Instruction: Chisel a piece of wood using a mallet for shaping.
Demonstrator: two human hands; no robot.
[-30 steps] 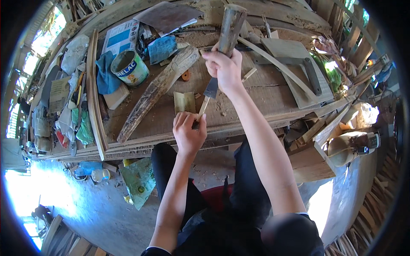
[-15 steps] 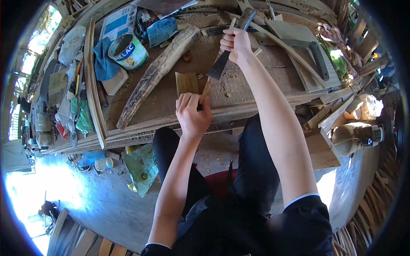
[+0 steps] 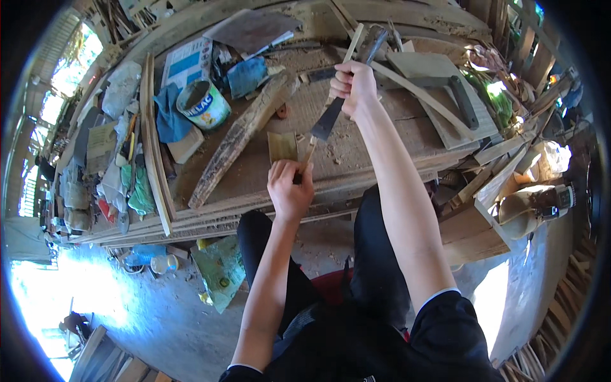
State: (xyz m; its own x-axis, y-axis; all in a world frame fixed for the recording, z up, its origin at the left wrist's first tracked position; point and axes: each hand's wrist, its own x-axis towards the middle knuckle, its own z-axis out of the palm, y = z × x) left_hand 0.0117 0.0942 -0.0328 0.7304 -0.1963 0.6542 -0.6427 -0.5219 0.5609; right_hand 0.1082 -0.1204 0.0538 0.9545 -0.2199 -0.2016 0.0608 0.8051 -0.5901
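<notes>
My right hand (image 3: 354,88) is closed round a tool whose dark, flared blade (image 3: 327,122) reaches down-left onto a thin pale wooden strip (image 3: 311,148); its long handle (image 3: 373,43) sticks out above the fist. My left hand (image 3: 290,191) is closed on the strip's lower end near the bench's front edge (image 3: 248,200). Behind its fingers lies a small tan piece of sheet (image 3: 282,146), perhaps sandpaper. A long weathered piece of wood (image 3: 232,149) lies to the left on the bench.
A can (image 3: 205,111), blue cloth (image 3: 170,114) and long slats (image 3: 153,140) lie at left; a board (image 3: 468,134) with a dark metal square (image 3: 470,108) lies at right. Plastic bags (image 3: 140,191) and tools crowd the far left. My knees are below the bench edge.
My right hand has shifted up and right, away from my left hand, and the tool's handle leans further right. My left hand still grips the strip. The whole view has shifted slightly.
</notes>
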